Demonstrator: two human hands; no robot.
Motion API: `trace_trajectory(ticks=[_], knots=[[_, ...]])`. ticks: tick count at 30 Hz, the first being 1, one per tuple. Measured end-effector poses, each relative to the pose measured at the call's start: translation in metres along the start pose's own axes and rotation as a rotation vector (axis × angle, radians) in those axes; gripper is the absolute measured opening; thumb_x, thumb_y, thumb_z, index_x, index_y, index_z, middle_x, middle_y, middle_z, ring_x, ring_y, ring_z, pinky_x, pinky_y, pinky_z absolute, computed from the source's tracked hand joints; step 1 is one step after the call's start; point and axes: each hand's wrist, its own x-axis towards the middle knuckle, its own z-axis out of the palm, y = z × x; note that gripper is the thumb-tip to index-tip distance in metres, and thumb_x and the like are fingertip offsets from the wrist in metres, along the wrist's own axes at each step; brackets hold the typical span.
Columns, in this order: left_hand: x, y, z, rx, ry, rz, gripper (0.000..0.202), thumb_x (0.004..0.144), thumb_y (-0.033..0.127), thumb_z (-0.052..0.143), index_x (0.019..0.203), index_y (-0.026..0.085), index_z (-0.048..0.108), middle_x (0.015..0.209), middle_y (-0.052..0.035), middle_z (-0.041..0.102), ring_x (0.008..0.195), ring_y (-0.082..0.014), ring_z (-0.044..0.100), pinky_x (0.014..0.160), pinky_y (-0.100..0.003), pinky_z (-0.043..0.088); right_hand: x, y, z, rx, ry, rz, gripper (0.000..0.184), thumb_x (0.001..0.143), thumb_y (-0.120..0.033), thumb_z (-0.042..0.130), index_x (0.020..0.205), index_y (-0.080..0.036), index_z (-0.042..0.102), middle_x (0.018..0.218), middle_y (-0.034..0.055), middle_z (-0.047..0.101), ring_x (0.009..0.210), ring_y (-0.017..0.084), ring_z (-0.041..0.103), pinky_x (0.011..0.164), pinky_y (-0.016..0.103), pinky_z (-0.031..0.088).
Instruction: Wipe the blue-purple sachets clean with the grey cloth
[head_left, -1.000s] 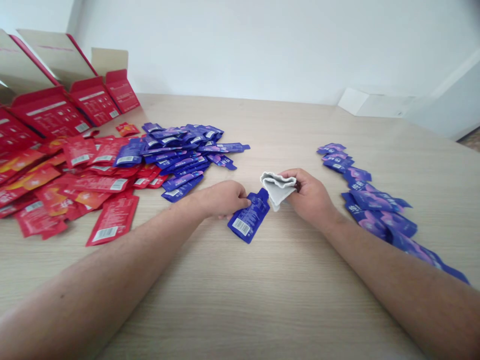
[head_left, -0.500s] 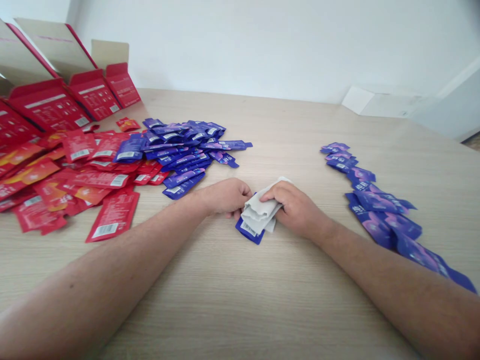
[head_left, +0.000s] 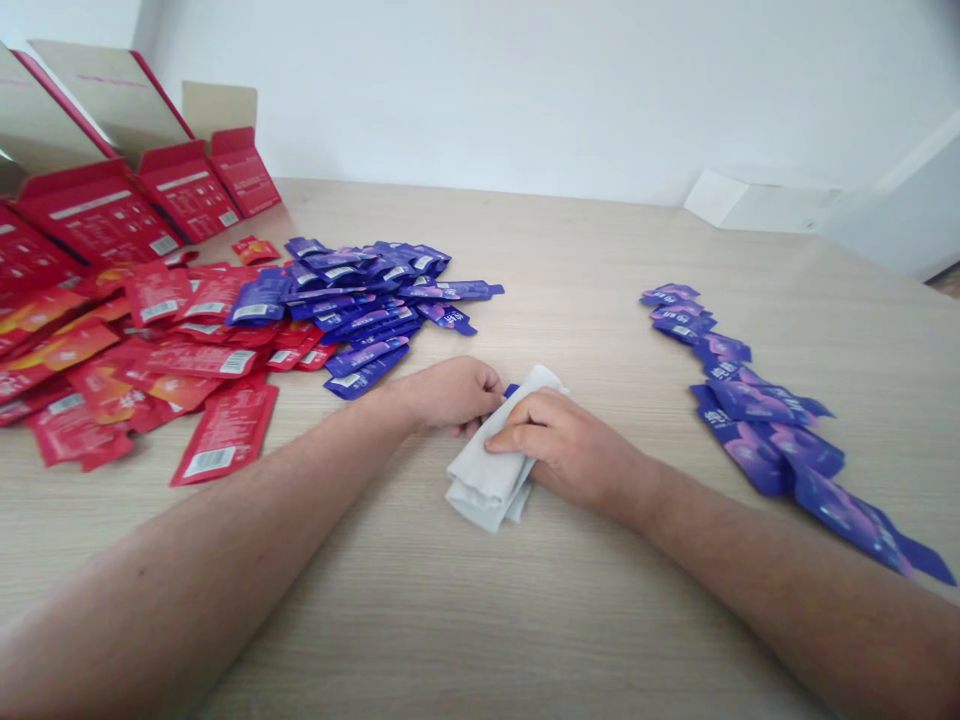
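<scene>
My right hand (head_left: 564, 447) is closed round a folded white cloth (head_left: 486, 478), pressing it down over a blue sachet (head_left: 511, 390). Only the sachet's far corner shows past the cloth's edge; the rest is covered. My left hand (head_left: 463, 393) has its fingers pinched together at the sachet's left edge. To the left lies a heap of blue-purple sachets (head_left: 367, 300), and beyond it a pile of red sachets (head_left: 172, 350). A staggered row of blue-purple sachets (head_left: 757, 395) runs down the table on the right.
Red cardboard boxes (head_left: 94, 215) with raised flaps stand at the back left. A white box (head_left: 757, 203) sits against the wall at the back right. The wood-grain table (head_left: 465, 620) reaches back to a white wall.
My right hand has drawn the cloth toward me and slightly left, hiding the barcode end of the sachet that showed before. My left hand stays in place.
</scene>
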Motion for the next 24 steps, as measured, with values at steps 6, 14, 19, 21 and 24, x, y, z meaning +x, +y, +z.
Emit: trace_trajectory(ticks=[6,14,19,21,24], knots=[[-0.0007,0.0005,0.0001,0.035,0.047,-0.023,0.022,0.081,0.038,0.053,0.077,0.019,0.064,0.055,0.0023,0.058,0.044,-0.0087,0.050,0.039,-0.018,0.036,-0.0001,-0.0013,-0.0033,-0.016,0.058,0.083,0.038,0.083,-0.006,0.058,0.116,-0.023,0.067,0.101,0.0084,0.062,0.097,0.022,0.057,0.089,0.041,0.048],[-0.0004,0.0008,-0.0011,0.041,0.024,-0.015,0.022,0.082,0.037,0.051,0.077,0.020,0.064,0.057,0.0022,0.059,0.046,-0.0095,0.052,0.041,-0.019,0.039,0.0005,-0.0026,-0.0028,-0.010,0.037,0.048,0.036,0.084,-0.007,0.058,0.114,-0.024,0.068,0.101,0.0080,0.064,0.096,0.022,0.058,0.088,0.040,0.049],[0.0006,0.0012,-0.0006,0.013,0.001,-0.045,0.020,0.082,0.035,0.051,0.081,0.020,0.064,0.061,0.0013,0.062,0.049,-0.0094,0.056,0.042,-0.018,0.040,0.0002,-0.0058,-0.0014,-0.013,-0.004,-0.009,0.033,0.085,-0.009,0.059,0.112,-0.025,0.069,0.103,0.0070,0.064,0.097,0.021,0.058,0.088,0.038,0.049],[0.0009,0.0009,-0.0007,0.002,-0.013,-0.042,0.019,0.083,0.034,0.051,0.081,0.019,0.063,0.061,0.0009,0.063,0.050,-0.0096,0.057,0.042,-0.017,0.041,0.0001,-0.0062,-0.0007,-0.003,-0.027,-0.036,0.031,0.086,-0.011,0.060,0.112,-0.025,0.069,0.103,0.0069,0.064,0.098,0.021,0.058,0.088,0.037,0.049],[0.0007,0.0001,-0.0006,-0.012,0.004,-0.010,0.019,0.083,0.034,0.051,0.079,0.019,0.062,0.057,0.0023,0.059,0.045,-0.0087,0.053,0.040,-0.017,0.039,0.0000,-0.0029,-0.0017,-0.015,0.019,0.025,0.034,0.084,-0.007,0.059,0.113,-0.023,0.068,0.102,0.0082,0.064,0.097,0.021,0.058,0.087,0.038,0.049]])
